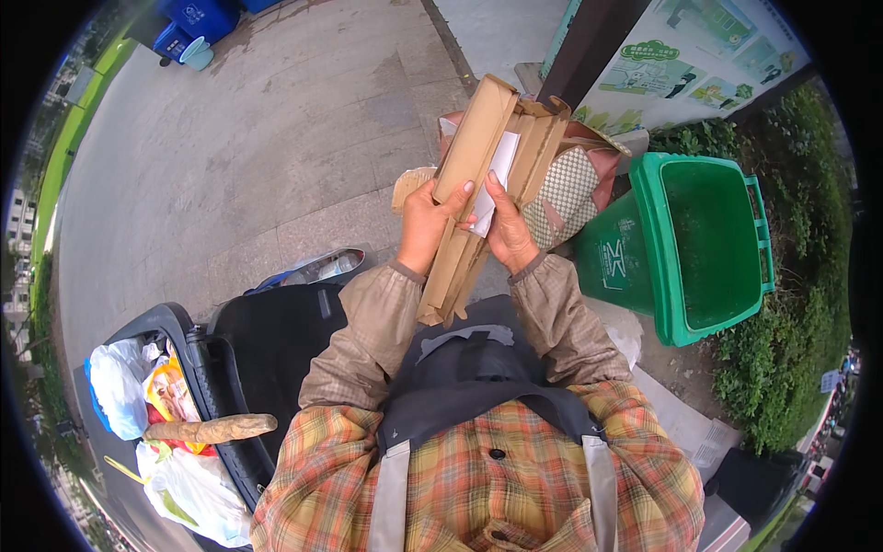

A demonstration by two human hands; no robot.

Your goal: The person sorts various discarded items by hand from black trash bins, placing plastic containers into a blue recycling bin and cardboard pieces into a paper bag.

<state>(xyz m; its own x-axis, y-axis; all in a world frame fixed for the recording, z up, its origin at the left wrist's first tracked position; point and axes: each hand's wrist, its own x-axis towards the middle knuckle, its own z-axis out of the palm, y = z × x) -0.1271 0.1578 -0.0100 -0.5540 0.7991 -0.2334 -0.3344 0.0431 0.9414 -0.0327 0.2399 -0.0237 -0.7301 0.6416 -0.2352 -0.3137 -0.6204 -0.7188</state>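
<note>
Both my hands hold a long bundle of folded brown cardboard [476, 148] in front of my chest. My left hand [429, 219] grips its left edge, with the thumb lying on the top piece. On the other side my right hand [509, 224] presses the bundle, its thumb against a folded white paper [498, 181] tucked between the cardboard layers. The palms and some fingers are hidden behind the bundle. Beyond it, a large pinkish-red bag [606, 160] holds more cardboard and a patterned piece [567, 190].
An uncovered green wheeled bin [714, 241] stands at right beside shrubs [759, 386]. At lower left, a black bin [185, 345] holds plastic bags [121, 390] and a wooden stick [214, 429]. A sign board [690, 62] rises at upper right; blue bins [200, 17] stand far left.
</note>
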